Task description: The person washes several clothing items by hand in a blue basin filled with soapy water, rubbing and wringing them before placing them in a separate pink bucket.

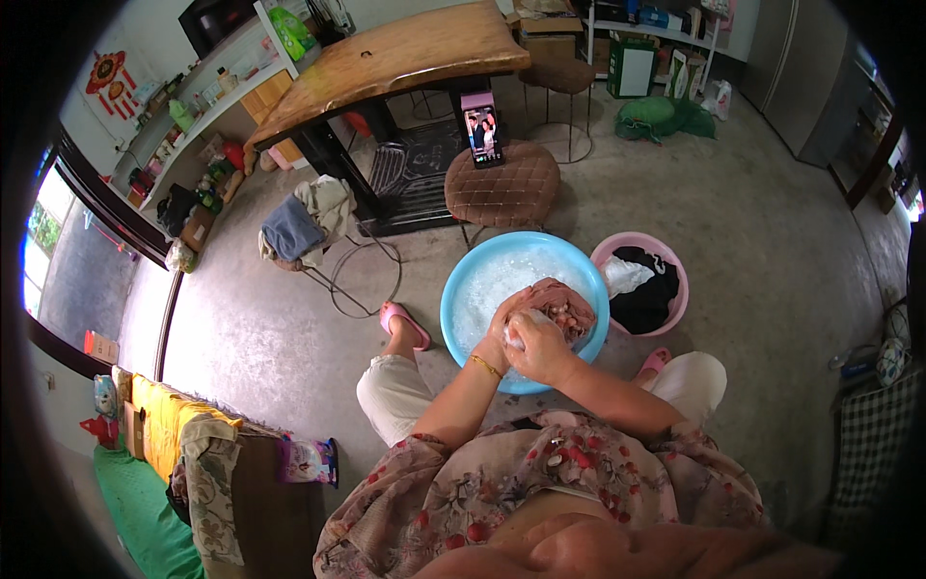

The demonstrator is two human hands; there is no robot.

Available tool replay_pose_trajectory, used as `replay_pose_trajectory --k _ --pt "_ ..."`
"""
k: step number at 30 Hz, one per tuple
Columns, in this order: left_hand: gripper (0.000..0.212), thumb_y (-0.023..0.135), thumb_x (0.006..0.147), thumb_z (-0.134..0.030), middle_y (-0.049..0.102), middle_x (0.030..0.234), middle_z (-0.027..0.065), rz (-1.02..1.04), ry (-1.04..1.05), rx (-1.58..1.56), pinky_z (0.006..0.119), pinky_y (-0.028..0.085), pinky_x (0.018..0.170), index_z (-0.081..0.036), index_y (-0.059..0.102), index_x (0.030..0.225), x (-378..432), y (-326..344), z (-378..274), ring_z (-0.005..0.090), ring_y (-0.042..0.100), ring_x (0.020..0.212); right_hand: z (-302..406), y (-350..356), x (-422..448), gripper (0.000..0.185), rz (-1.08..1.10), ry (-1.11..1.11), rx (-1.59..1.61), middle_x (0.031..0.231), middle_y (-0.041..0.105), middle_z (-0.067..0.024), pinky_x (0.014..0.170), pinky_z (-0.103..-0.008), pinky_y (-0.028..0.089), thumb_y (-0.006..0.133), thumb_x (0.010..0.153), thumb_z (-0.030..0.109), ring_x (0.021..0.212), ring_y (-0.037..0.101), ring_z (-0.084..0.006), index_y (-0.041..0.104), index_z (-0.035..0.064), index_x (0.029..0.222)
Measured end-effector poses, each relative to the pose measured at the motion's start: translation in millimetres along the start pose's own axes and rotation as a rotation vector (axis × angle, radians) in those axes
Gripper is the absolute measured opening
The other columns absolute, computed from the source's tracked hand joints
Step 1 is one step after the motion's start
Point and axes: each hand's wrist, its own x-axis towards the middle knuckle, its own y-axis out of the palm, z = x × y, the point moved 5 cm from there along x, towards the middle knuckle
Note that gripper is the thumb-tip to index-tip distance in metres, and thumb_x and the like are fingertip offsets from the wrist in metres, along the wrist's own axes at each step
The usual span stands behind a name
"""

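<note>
A blue plastic basin (452, 289) of sudsy water stands on the floor between my feet. Over its middle, both of my hands are pressed together on a reddish-brown wet garment (561, 300). My left hand (506, 318), with a gold bracelet at its wrist, holds the cloth from the far left side. My right hand (539, 346) is closed over a bunched part of it, with foam between the hands. The rest of the garment hangs to the right inside the basin. Touching or close beside it on the right is a pink basin (682, 307) with black and white clothes (640, 293).
A phone (483, 134) stands upright on a brown cushioned stool (506, 192) beyond the basin. Clothes lie on another stool (293, 224) at left. Behind is a wooden table (405, 43). A green sack (644, 119) lies on the floor at the back right; a sofa (268, 499) is lower left.
</note>
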Motion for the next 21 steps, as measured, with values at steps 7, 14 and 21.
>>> replay_pose_trajectory --k 7,14,21 --pt "0.03 0.034 0.092 -0.02 0.059 0.11 0.0071 -0.143 0.364 -0.11 0.033 0.044 0.09 -0.008 0.056 0.109 28.1 -26.8 14.7 0.0213 0.054 0.104 -58.6 -15.3 17.1 0.011 -0.099 0.093 -0.271 0.075 0.056 -0.0167 0.066 -0.0461 0.044 0.055 0.073 0.014 0.074 0.055 -0.0358 0.052 0.0043 0.077" --pt "0.023 0.04 0.089 -0.019 0.059 0.101 0.0061 -0.129 0.728 1.034 0.033 0.044 0.087 -0.009 0.056 0.1 41.9 -76.9 6.4 0.0187 0.054 0.098 -25.1 0.3 6.3 0.014 -0.061 -0.038 -0.127 0.076 0.057 -0.0185 0.066 -0.0461 0.045 0.057 0.071 0.014 0.076 0.055 -0.0386 0.053 0.0047 0.081" --pt "0.024 0.037 0.086 -0.011 0.058 0.1 0.0134 -0.326 0.27 -0.007 0.035 0.048 0.08 0.0 0.052 0.101 28.8 -80.0 11.5 0.0221 0.057 0.092 -101.6 -27.7 5.9 0.028 0.099 0.53 -0.239 0.098 0.058 -0.0238 0.08 -0.0449 0.044 0.052 0.072 0.009 0.092 0.055 -0.0403 0.055 -0.0008 0.099"
